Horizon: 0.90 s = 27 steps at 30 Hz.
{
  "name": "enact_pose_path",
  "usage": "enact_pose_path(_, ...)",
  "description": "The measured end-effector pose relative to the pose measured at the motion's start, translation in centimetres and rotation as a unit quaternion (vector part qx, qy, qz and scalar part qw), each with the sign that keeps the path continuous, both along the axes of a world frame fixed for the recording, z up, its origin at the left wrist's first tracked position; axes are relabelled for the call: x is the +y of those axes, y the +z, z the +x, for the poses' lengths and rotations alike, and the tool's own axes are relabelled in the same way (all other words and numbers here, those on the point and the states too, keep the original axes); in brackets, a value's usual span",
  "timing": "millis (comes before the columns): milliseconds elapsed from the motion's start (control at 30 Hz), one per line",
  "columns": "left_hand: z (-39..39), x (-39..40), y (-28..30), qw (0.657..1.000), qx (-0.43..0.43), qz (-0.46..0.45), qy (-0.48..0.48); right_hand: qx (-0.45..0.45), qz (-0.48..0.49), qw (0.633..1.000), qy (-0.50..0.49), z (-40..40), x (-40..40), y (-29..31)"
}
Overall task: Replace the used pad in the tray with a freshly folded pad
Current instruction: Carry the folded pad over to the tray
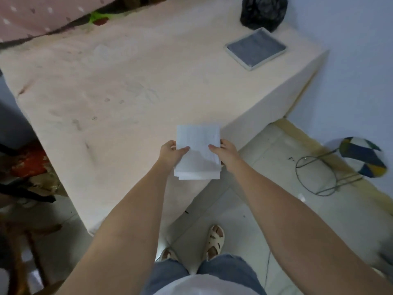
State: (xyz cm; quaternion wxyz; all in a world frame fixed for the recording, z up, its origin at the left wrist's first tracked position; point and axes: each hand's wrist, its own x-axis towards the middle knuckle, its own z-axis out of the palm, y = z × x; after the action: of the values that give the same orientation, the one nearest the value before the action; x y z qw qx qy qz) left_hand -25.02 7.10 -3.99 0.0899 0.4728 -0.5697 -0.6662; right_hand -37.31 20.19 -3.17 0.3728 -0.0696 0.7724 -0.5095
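A folded white pad point(197, 150) hangs in the air over the near corner of the pale mattress point(119, 86). My left hand point(171, 153) grips its left edge, thumb on top. My right hand point(226, 152) grips its right edge the same way. Far off at the mattress's back right corner lies a shallow white tray point(228, 50) with a dark grey pad point(256, 48) inside it. Both hands are well short of the tray.
A black plastic bag point(263, 11) sits right behind the tray. A pink patterned cover point(42, 15) lies at the back left. On the floor to the right is a wire stand point(316, 173) and a patterned ball point(361, 156). Clutter point(27, 171) crowds the left side.
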Motion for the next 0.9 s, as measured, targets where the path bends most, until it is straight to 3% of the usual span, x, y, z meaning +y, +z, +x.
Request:
enact_pose_path(467, -20.9, 9.3, -1.0, 0.995, 0.001, -0.029, -0.092, 0.009, -0.004, 0.992, -0.124, -16.8, 11.6, -0.3)
enact_pose_path(900, -35.1, 14.6, -1.4, 0.978, -0.007, -0.033, -0.207, -0.003, -0.015, 0.977, -0.214, -28.1, 18.0, -1.6)
